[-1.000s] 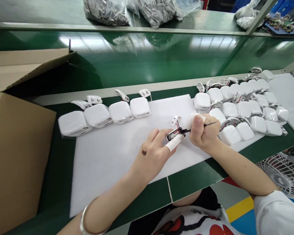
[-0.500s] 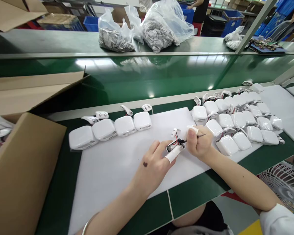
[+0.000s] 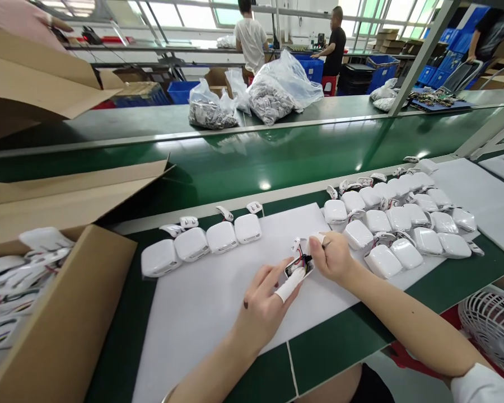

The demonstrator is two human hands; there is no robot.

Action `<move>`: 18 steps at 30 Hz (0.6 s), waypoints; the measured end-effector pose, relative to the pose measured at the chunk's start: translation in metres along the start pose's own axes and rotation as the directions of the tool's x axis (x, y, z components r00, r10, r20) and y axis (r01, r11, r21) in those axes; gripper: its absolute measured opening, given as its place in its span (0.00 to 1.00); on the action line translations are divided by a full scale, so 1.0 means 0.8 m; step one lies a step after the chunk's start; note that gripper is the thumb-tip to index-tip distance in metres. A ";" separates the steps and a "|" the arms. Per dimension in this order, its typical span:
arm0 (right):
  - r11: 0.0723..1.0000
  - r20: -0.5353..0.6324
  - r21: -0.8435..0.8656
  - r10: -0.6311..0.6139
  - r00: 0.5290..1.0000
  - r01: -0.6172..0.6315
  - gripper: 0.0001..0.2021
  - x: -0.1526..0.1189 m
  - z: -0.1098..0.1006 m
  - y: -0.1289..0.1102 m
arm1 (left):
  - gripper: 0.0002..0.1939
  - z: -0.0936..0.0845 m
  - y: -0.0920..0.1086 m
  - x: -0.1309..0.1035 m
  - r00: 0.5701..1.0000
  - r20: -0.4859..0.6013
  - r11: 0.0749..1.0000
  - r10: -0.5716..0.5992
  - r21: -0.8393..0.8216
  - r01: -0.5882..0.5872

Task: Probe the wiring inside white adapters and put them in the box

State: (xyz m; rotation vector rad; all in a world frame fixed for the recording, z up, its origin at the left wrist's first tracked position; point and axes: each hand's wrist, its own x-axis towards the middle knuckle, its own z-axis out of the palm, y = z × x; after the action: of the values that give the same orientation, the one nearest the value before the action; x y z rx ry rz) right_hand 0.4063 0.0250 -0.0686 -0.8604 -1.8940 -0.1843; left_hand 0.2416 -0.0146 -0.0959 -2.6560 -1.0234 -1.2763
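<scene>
Over the white sheet [image 3: 205, 319], left fingers [image 3: 289, 286]: holding the open casing [image 3: 293, 266] (one finger taped).
Right fingers [image 3: 318, 254]: gripping a slim tool [image 3: 327, 243]; slipping might nick the wires [image 3: 301, 256].
Clustered white units [image 3: 383, 261]: toward the sheet's right end; a bump could scatter them.

The rounded cases [image 3: 248, 228], the sheet [image 3: 201, 313] and the finger wrap [image 3: 290, 285] were all coloured white, and red and black were shown by the wires [image 3: 301, 259] of the small unit [image 3: 293, 270]. The worktop [image 3: 323, 344] was finished in dark green, and the surface [image 3: 235, 168] behind it in a glossier green. Plain brown was shown by the carton [image 3: 67, 336], and blue by the bins [image 3: 182, 92] beyond.
</scene>
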 end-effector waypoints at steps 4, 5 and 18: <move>1.000 -0.038 -0.003 -0.019 0.999 0.019 0.23 -0.002 -0.002 -0.001 | 0.09 -0.006 0.001 0.006 0.995 0.097 0.999 -0.037 -0.011 0.038; 1.000 -0.057 0.010 -0.016 0.998 0.016 0.23 -0.001 -0.004 -0.001 | 0.08 -0.007 0.000 0.007 0.992 0.114 0.999 -0.046 -0.016 0.048; 0.855 -0.099 -0.025 0.513 0.853 -0.517 0.23 0.020 -0.009 -0.018 | 0.10 -0.008 0.001 0.012 0.974 0.218 0.998 -0.055 0.040 0.048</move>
State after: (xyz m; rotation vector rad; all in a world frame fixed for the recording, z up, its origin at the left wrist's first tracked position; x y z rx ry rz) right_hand 0.3988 0.0187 -0.0484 -1.3416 -1.5154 0.0601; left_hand 0.2418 -0.0121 -0.0848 -2.8092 -1.1345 -0.9794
